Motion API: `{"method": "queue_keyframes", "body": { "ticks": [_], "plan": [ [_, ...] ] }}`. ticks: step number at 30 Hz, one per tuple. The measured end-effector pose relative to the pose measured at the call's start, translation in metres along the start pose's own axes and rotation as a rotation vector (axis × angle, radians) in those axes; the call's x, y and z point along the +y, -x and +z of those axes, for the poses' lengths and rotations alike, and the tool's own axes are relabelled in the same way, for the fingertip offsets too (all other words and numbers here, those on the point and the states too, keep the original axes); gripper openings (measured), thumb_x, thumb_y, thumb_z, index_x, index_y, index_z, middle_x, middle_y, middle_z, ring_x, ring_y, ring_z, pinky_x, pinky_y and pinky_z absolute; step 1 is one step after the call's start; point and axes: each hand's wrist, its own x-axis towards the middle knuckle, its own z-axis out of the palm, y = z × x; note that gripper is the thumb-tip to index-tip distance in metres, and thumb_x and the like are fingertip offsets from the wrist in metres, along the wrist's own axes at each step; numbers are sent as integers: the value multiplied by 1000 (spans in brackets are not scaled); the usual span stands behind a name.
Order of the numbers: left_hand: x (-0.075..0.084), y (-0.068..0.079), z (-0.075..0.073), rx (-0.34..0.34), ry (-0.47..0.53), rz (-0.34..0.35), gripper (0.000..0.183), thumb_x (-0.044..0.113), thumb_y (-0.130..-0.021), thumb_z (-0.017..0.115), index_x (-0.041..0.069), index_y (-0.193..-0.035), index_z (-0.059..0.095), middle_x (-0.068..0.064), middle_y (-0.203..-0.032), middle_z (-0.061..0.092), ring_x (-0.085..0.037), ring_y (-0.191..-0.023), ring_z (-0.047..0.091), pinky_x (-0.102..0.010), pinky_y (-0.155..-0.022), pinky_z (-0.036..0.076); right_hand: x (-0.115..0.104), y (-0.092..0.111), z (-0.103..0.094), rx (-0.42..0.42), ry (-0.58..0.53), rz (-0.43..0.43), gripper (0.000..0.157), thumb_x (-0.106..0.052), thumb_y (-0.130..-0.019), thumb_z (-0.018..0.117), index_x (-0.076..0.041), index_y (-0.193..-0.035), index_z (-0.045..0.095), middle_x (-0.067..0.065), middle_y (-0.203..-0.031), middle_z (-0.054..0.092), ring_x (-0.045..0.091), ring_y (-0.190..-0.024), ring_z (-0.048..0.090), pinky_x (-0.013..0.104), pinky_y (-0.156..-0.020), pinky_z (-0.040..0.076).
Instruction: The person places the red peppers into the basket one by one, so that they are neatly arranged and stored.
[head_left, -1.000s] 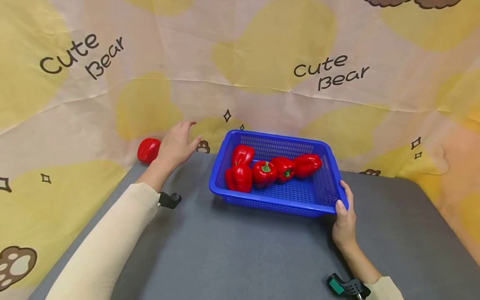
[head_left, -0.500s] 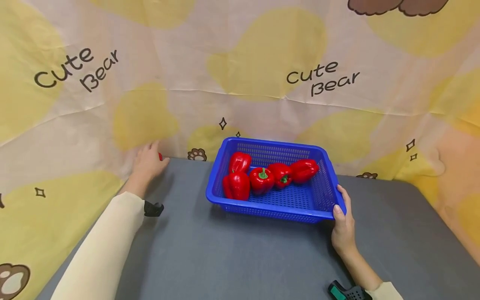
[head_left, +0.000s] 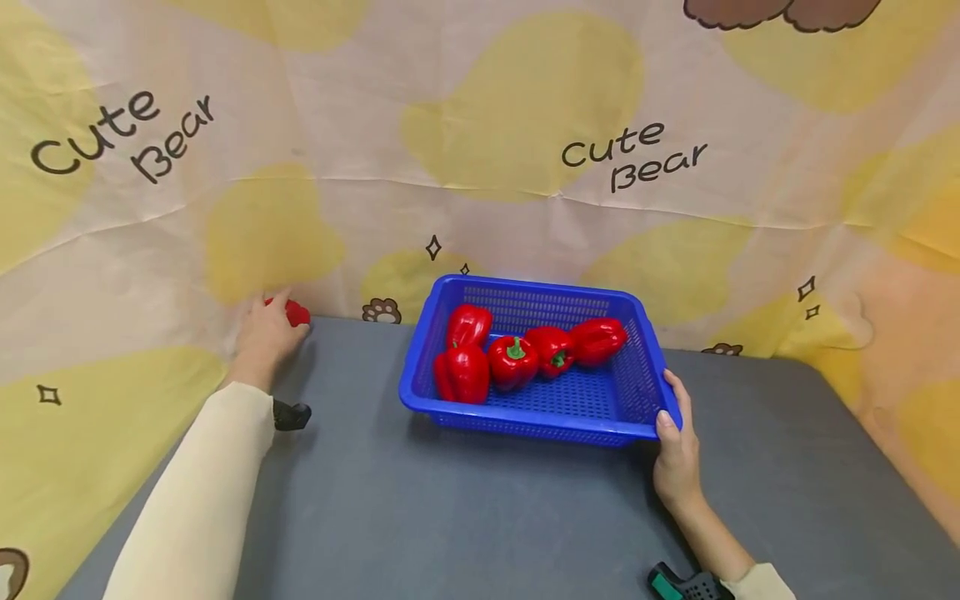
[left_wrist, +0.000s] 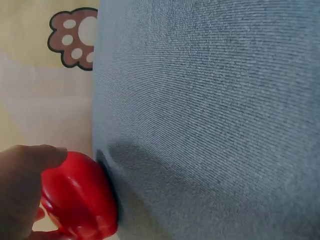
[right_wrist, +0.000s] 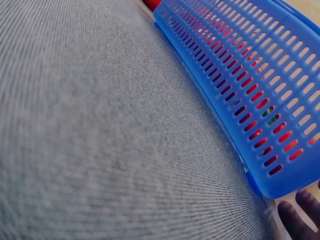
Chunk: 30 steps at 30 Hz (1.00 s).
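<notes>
At the far left corner of the table, my left hand (head_left: 264, 337) grips a red bell pepper (head_left: 297, 314), covering much of it in the head view. The left wrist view shows the thumb (left_wrist: 47, 156) on one side of that pepper (left_wrist: 82, 197) and fingertips on the other. My right hand (head_left: 678, 458) holds the right front corner of a blue plastic basket (head_left: 540, 427), thumb over the rim. Inside the basket lie several red bell peppers (head_left: 513, 362), mostly toward its left and back. Fingers (right_wrist: 292, 222) of the right hand show beside the basket's lower end in the right wrist view.
A grey cloth surface (head_left: 450, 517) covers the table. Behind it and along the left side hangs a printed fabric backdrop (head_left: 480, 125), close to the left hand. A black strap device (head_left: 291, 415) sits on the left wrist, another (head_left: 686, 583) on the right.
My left hand has reached left and back to the lone pepper and taken hold of it. The right hand keeps its hold on the basket. The head view has shifted slightly.
</notes>
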Motion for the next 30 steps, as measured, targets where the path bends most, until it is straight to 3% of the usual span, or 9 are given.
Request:
{"method": "queue_keyframes", "body": {
  "ticks": [8,14,18,24,30],
  "plan": [
    [-4,-2,10,31,-59,24,58,20,-95,57,2,-147,36,-40,-147,27,-68,-125,35,-74,-102,38,3,-1,0,-11,9,-26,60,-32,-100,32,-30,-160,26,9,-162,33,2,-129,42,3,-98,36],
    [0,-2,15,66,-35,5,46,20,-98,53,4,-140,41,-37,-142,31,-65,-120,39,-72,-96,42,5,-1,0,3,22,-25,59,-32,-100,32,-31,-159,26,8,-162,34,6,-131,43,5,-99,36],
    [3,2,13,77,-43,5,47,22,-97,56,5,-138,45,-37,-138,33,-65,-116,43,-71,-93,44,5,-2,0,5,15,-30,59,-32,-100,32,-32,-159,27,8,-162,35,7,-131,43,7,-100,36],
    [13,9,10,30,-84,22,55,30,-94,63,7,-142,48,-35,-134,37,-62,-115,45,-68,-91,47,4,-2,-1,12,-16,-39,59,-31,-100,32,-29,-159,28,8,-161,35,4,-129,42,8,-100,36],
    [15,17,17,56,-79,-5,53,29,-93,64,6,-139,48,-35,-132,37,-62,-113,45,-69,-90,48,1,-1,-1,-12,22,-17,59,-32,-101,31,-31,-160,25,9,-163,33,18,-135,43,5,-99,35]
  ]
}}
